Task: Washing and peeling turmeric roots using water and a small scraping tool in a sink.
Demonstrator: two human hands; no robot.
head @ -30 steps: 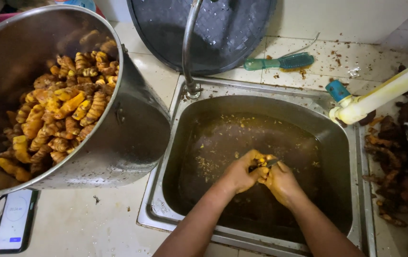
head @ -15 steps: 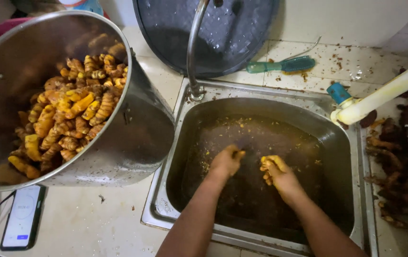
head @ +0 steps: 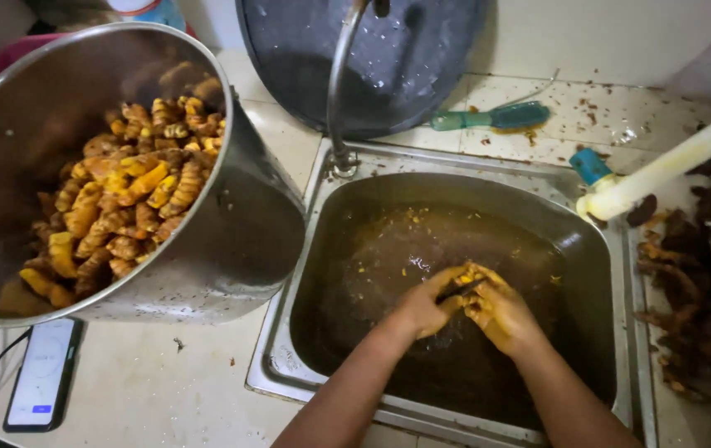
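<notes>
Both my hands meet over the brown, muddy water in the steel sink point(head: 289, 332). My left hand point(head: 420, 309) grips a thin dark blade-like tool point(head: 460, 289) that points to the right. My right hand point(head: 502, 314), stained yellow, is closed around a small yellow root piece point(head: 478, 274), and the tool's tip touches that piece. Yellow peel flecks float on the water around the hands.
A large steel pot point(head: 231, 241) of peeled yellow roots leans at the left, overhanging the sink edge. A curved tap point(head: 340, 91) rises behind the sink, with a dark round lid point(head: 422, 50) and green brush point(head: 492, 117) beyond. Dirty unpeeled roots point(head: 675, 290) lie right. A phone point(head: 41, 372) lies front left.
My hands were together a second ago, moved apart in the water half a second ago, and have come back together on the root piece. The view has shifted slightly.
</notes>
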